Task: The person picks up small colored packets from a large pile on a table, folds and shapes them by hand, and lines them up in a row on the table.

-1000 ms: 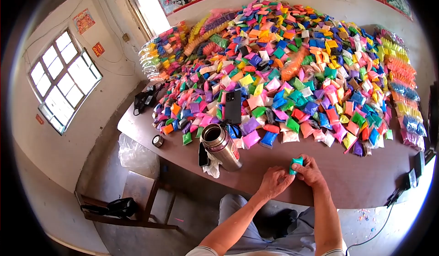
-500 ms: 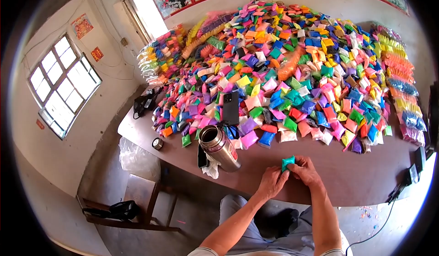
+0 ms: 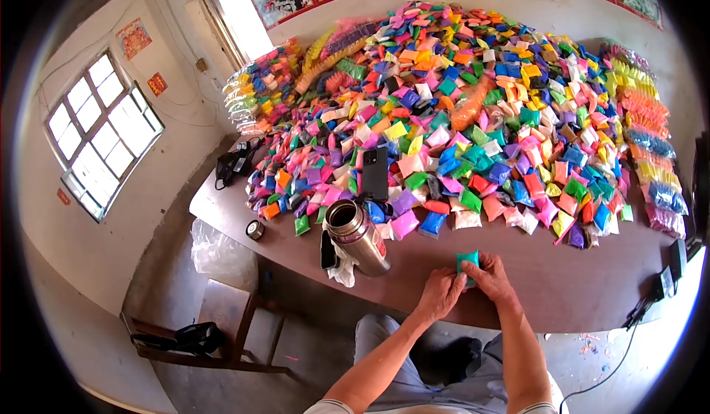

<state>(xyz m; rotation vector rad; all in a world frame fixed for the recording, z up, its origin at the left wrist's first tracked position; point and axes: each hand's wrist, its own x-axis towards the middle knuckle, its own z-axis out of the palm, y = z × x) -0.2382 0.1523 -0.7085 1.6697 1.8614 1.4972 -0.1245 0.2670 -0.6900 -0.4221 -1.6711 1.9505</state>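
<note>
A small teal packet (image 3: 467, 258) is held between my two hands just above the front of the brown table (image 3: 577, 288). My left hand (image 3: 444, 293) pinches its lower left side, with the fingers closed. On the right side, my right hand (image 3: 491, 275) has its thumb and fingers closed on the same packet. The packet's lower part is partly covered by my fingers. Beyond my hands rises a big heap of small colourful packets (image 3: 473, 155), spread over most of the table.
An uncapped steel thermos (image 3: 362, 244) stands left of my hands, with a crumpled tissue (image 3: 342, 272) beside it. A dark phone (image 3: 375, 173) leans on the heap. The thermos lid (image 3: 254, 230) lies farther left. Black adapters (image 3: 665, 284) sit at the right edge. A wooden chair (image 3: 222, 318) stands lower left.
Both hands stay in nearly the same place. My right fingers have shifted slightly on the teal packet, which now stands more upright.
</note>
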